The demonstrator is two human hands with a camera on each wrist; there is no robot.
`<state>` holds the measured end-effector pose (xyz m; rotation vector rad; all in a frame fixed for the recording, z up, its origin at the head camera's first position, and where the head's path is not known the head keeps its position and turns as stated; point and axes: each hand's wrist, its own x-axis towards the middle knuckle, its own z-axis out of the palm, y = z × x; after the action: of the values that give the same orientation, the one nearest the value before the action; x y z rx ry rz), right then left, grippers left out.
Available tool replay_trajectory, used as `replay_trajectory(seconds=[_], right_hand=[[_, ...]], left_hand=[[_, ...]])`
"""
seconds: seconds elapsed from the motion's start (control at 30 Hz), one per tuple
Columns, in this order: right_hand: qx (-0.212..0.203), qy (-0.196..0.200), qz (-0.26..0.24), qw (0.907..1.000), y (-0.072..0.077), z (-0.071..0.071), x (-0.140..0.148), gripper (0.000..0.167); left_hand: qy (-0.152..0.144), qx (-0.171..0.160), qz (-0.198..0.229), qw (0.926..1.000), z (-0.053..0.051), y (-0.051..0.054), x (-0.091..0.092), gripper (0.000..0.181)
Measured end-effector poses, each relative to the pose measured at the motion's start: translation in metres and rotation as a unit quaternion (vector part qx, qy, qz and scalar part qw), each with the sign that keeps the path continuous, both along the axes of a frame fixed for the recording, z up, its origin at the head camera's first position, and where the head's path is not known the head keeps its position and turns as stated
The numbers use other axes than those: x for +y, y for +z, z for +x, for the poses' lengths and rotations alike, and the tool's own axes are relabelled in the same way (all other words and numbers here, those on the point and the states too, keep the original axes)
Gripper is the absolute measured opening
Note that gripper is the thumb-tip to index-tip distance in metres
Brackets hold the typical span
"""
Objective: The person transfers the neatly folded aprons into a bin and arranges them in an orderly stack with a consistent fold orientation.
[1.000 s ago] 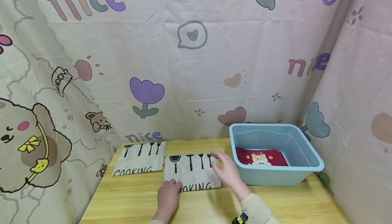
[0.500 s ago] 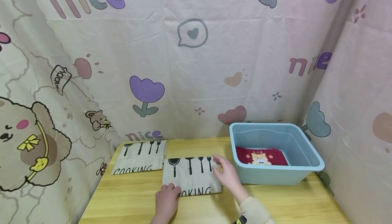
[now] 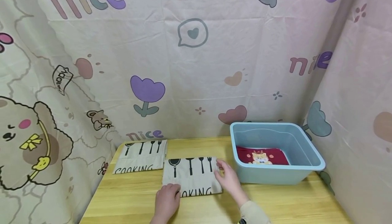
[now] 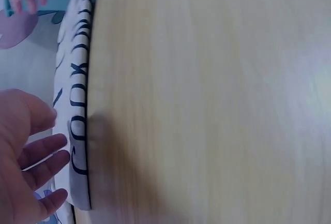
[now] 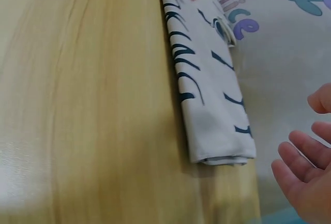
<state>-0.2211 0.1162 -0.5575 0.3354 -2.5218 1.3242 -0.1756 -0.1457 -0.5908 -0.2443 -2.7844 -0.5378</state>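
A folded white cloth (image 3: 196,178), printed with black kitchen utensils and the word COOKING, lies flat on the wooden table. My left hand (image 3: 166,200) is at its near left corner, covering the start of the lettering. In the left wrist view that hand's fingers (image 4: 46,167) are relaxed and slightly bent beside the cloth's folded edge. My right hand (image 3: 228,178) is at the cloth's right edge, thumb and fingers apart. The right wrist view shows the right fingers (image 5: 300,162) loosely spread, away from the cloth (image 5: 217,125). A matching folded cloth (image 3: 141,159) lies farther left.
A light blue plastic tub (image 3: 269,174) stands at the right of the table, with a dark red folded cloth (image 3: 277,156) bearing a cartoon animal inside. Printed curtains (image 3: 199,81) hang behind and at both sides. Bare wooden tabletop (image 3: 122,203) shows in front.
The middle cloth has slid slightly nearer to me. My left hand has shifted a little nearer, and my right hand has moved slightly nearer along the cloth's right side.
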Motion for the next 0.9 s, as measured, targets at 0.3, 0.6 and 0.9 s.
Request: replay_trajectory(seconds=[0.3,0.6,0.9], right_hand=[[-0.015,-0.010,-0.022,0.9996,-0.019,0.000,0.004,0.046],[-0.053,-0.030,-0.047,0.9971,-0.029,-0.001,0.006,0.050],[-0.094,-0.031,-0.073,0.9924,-0.033,-0.010,0.003,0.053]], left_hand=[[0.067,0.058,0.128,0.9877,-0.009,0.003,0.002,0.029],[0.117,-0.003,0.195,0.9737,-0.018,0.009,-0.006,0.049],[0.131,-0.060,0.210,0.9669,-0.028,0.014,-0.016,0.061]])
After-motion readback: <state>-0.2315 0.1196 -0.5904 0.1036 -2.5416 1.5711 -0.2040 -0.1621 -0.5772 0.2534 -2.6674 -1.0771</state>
